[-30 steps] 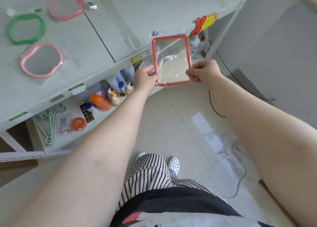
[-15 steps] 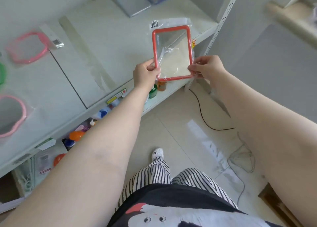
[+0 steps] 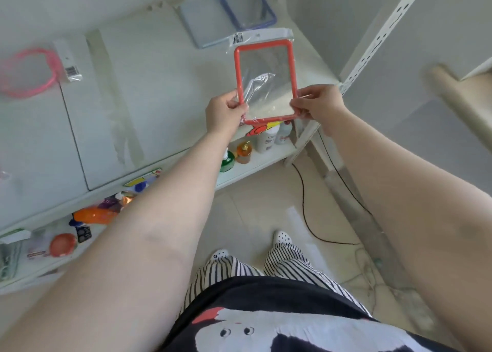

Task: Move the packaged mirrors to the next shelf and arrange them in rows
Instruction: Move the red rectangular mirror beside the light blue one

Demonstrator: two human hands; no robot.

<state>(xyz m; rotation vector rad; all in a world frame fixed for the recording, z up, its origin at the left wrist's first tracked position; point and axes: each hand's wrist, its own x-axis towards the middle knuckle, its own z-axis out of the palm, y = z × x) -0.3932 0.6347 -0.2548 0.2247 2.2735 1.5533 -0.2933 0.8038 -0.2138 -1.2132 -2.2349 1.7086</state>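
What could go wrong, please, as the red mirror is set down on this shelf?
The left hand and right hand pinch only the lower corners of the red mirror through loose plastic wrap, so it might slip. It is held near the shelf's front edge, so it could tip to the floor. It may also land crooked against the blue mirrors, spoiling the row.

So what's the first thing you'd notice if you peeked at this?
A red-framed mirror in a crinkly clear bag, held up in the middle above the white shelf, the left hand and right hand pinching its bottom corners. Behind it, at the back of the shelf, lie two blue-framed mirrors, and a pink round one sits far left.
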